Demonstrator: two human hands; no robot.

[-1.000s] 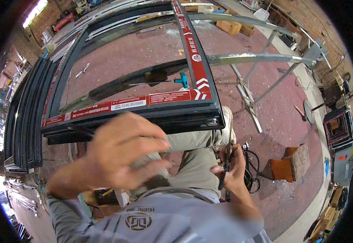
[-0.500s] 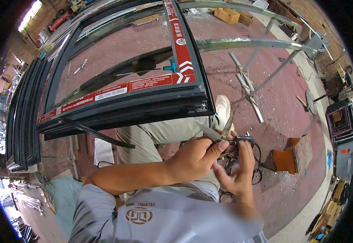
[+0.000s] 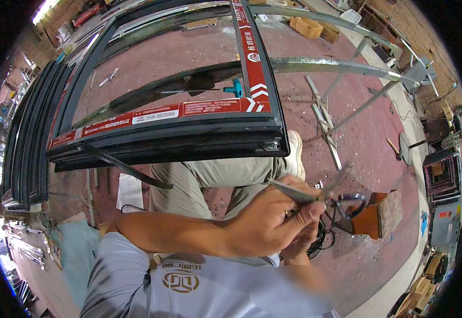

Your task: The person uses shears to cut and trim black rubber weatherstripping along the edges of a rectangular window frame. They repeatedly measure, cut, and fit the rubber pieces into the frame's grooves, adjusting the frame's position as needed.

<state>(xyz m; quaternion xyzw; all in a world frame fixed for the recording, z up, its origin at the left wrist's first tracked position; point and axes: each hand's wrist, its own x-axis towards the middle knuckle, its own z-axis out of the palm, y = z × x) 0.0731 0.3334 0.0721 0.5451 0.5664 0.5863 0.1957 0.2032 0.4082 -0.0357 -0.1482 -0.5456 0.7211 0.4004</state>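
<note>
Spread scissors [image 3: 300, 194] with dark handles rise above my left hand [image 3: 278, 218], which is closed around them near the pivot. One blade points left, the other up and right. Tucked under it is my right hand [image 3: 301, 243], its fingers mostly hidden; what they hold, if anything, does not show. Beside my hands a coil of thin black strip or cord [image 3: 323, 238] hangs down. In front of me a dark window frame [image 3: 188, 139] with red tape lies across metal rails, a black flexible strip [image 3: 130, 174] dangling off its near side.
A teal-handled tool [image 3: 234, 89] rests within the frame opening. More dark frames [image 3: 24, 143] stand stacked at left. An orange-brown box [image 3: 371, 217] is on the red floor to the right, with metal offcuts [image 3: 323, 122] beyond and a hammer [image 3: 393, 147] farther right.
The scissors have moved right and now stand more spread. My left hand has shifted right and down; my right hand has come off the handles and slid underneath it. The view has shifted slightly.
</note>
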